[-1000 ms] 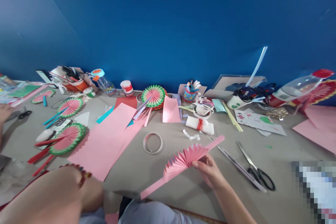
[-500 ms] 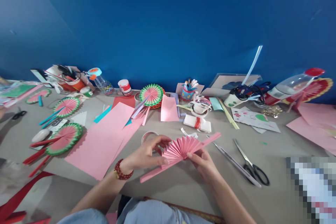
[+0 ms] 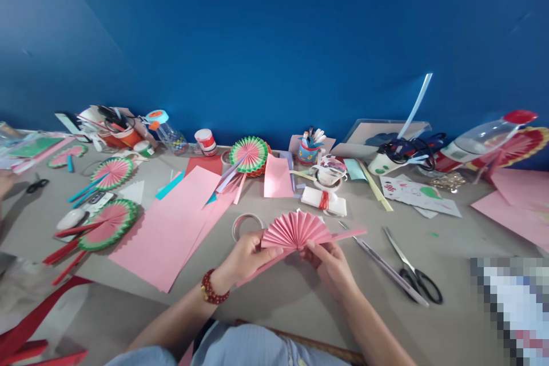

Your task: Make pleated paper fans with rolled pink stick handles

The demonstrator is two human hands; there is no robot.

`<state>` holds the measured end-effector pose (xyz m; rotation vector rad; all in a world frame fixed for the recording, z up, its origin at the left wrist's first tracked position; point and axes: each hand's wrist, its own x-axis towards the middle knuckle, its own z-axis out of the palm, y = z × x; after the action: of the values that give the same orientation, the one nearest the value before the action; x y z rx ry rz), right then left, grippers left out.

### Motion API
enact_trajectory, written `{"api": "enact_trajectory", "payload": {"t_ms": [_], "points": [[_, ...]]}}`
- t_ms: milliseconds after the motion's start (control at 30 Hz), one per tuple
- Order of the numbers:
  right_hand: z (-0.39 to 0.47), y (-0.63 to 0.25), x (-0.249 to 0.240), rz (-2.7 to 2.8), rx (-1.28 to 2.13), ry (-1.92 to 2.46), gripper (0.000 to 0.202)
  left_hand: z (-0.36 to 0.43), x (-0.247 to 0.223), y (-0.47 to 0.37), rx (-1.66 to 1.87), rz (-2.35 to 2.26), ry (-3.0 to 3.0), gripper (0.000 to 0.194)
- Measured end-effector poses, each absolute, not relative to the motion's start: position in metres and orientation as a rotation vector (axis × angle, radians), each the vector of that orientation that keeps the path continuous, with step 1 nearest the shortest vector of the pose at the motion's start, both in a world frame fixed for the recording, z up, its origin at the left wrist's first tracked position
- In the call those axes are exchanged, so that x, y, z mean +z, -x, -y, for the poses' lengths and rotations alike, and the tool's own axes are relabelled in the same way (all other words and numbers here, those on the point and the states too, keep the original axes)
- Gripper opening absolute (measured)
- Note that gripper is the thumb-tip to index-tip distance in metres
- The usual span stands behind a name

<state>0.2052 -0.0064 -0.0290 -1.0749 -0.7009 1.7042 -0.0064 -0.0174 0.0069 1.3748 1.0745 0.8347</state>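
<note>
A pleated pink paper fan (image 3: 295, 230) is spread into a half circle above the table, with a straight pink strip along each lower side. My left hand (image 3: 253, 254) pinches its left end, thumb in front and fingers behind. My right hand (image 3: 328, 263) grips the fan near its lower middle, thumb on the front; some of its fingers are hidden behind the paper. Just behind my left hand lies a roll of tape (image 3: 247, 227). To the right of my right hand are a pale craft knife (image 3: 386, 266) and black-handled scissors (image 3: 414, 274).
Large pink sheets (image 3: 171, 229) cover the table to my left. Finished green-edged fans (image 3: 112, 226) lie beyond them, and another fan (image 3: 249, 155) stands at the back. A pen cup (image 3: 307, 151) and a plastic bottle (image 3: 480, 143) line the blue wall. Another person's hand (image 3: 5, 183) shows at far left.
The pink fan has opened wider and turned more level. My left hand has closed on its left end, moving slightly right. My right hand stays at the fan's lower middle.
</note>
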Motion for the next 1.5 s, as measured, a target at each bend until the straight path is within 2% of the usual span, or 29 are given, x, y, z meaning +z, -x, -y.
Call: {"api": "enact_trajectory", "payload": {"t_ms": [233, 467, 700, 1000, 1267, 1367, 1467, 1500], "points": [[0.01, -0.202, -0.024, 0.647, 1.741, 1.082, 0.036, 0.027, -0.002, 0.004, 0.889, -1.077, -1.073, 0.038], [0.015, -0.202, -0.02, 0.838, 1.688, 1.158, 0.039, 0.027, 0.006, 0.013, 0.958, -0.972, -1.033, 0.041], [0.013, -0.206, -0.025, 0.855, 1.691, 1.159, 0.038, 0.017, 0.002, 0.017, 0.913, -0.989, -1.102, 0.035], [0.014, -0.194, -0.02, 0.633, 1.718, 1.131, 0.036, 0.024, -0.005, 0.009, 1.127, -0.995, -0.919, 0.028], [0.016, -0.191, -0.016, 0.75, 1.662, 1.11, 0.037, 0.028, -0.01, 0.002, 1.156, -1.024, -0.7, 0.033], [0.018, -0.198, -0.016, 1.037, 1.471, 1.172, 0.032, 0.029, -0.011, 0.002, 1.155, -1.025, -0.665, 0.032], [0.017, -0.208, -0.014, 1.479, 0.928, 1.186, 0.017, 0.029, -0.011, 0.003, 1.149, -1.002, -0.631, 0.034], [0.015, -0.211, -0.012, 1.629, 0.711, 1.154, 0.018, 0.029, -0.011, 0.004, 1.147, -0.999, -0.615, 0.035]]}}
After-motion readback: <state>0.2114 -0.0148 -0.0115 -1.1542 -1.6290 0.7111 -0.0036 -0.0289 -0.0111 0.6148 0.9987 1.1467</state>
